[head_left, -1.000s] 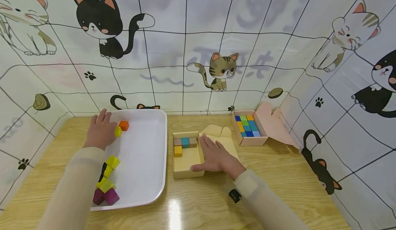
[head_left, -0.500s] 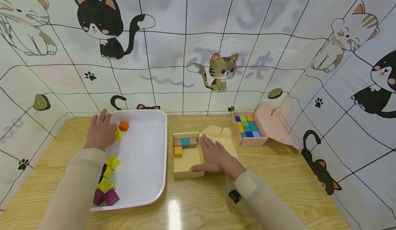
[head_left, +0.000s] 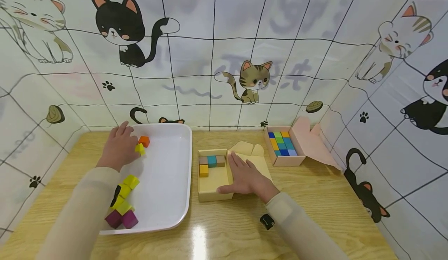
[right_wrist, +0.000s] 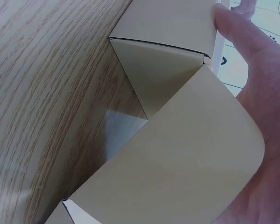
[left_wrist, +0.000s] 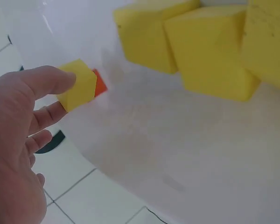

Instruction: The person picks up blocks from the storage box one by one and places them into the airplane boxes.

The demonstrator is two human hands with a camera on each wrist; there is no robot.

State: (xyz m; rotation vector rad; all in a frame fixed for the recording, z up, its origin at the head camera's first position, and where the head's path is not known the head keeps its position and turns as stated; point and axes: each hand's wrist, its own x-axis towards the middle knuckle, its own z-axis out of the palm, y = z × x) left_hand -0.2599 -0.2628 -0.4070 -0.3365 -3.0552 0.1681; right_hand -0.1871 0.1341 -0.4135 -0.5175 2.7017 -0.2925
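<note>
My left hand (head_left: 120, 145) is over the far left corner of the white tray (head_left: 159, 198). Between its thumb and fingers it pinches a yellow cube (left_wrist: 79, 88), just in front of an orange cube (head_left: 144, 141). The right hand (head_left: 246, 176) rests with fingers spread on the cream cardboard box (head_left: 214, 196), at the fold of its open lid (head_left: 260, 164). Its thumb (right_wrist: 245, 35) lies at the box edge in the right wrist view. Two greyish-brown cubes, a teal cube (head_left: 212, 161) and an orange-yellow cube (head_left: 203, 170) sit in that box's far left corner.
Several yellow cubes (head_left: 124, 192), a black piece (head_left: 116, 196) and two purple cubes (head_left: 130, 219) lie along the tray's near left. A pink box (head_left: 290, 160) filled with coloured blocks stands back right, lid open. A small black object (head_left: 267, 221) lies by the right sleeve.
The left hand, with the yellow cube at its fingertips, has shifted slightly to the right. The right hand stays on the cream box. The head view has turned a little.
</note>
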